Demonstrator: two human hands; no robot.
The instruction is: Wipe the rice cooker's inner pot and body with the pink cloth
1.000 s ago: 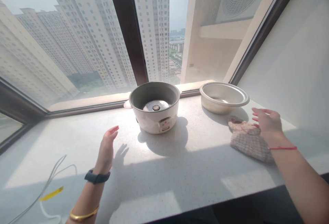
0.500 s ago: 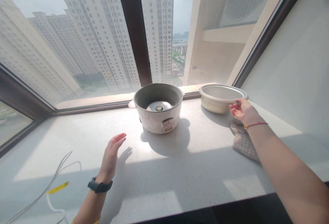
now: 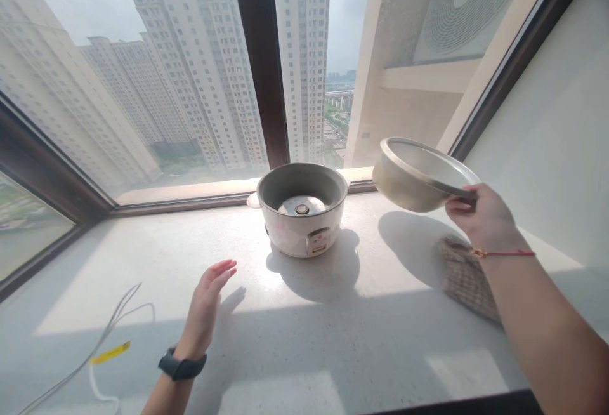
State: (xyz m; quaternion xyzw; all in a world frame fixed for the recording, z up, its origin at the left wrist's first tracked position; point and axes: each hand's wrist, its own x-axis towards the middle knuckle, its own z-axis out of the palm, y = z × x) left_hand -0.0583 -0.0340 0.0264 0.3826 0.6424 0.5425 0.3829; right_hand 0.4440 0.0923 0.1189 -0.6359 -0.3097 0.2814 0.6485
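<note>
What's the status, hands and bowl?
Right hand gripping bowl by rim, tilted above windowsill. Left hand open, empty. Cooker uncovered, left of bowl. Checked cloth near right hand.

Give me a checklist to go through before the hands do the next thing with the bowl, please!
1. Right hand has the bowl: ok, it grips the rim.
2. Bowl off the counter: ok, held above it.
3. Bowl level: not ok, it tilts down toward the right hand.
4. Cooker upright and uncovered: ok, its open top faces up.
5. Left hand free: ok, it holds nothing.
6. Cord unplugged: cannot tell, it runs out of view.
</note>
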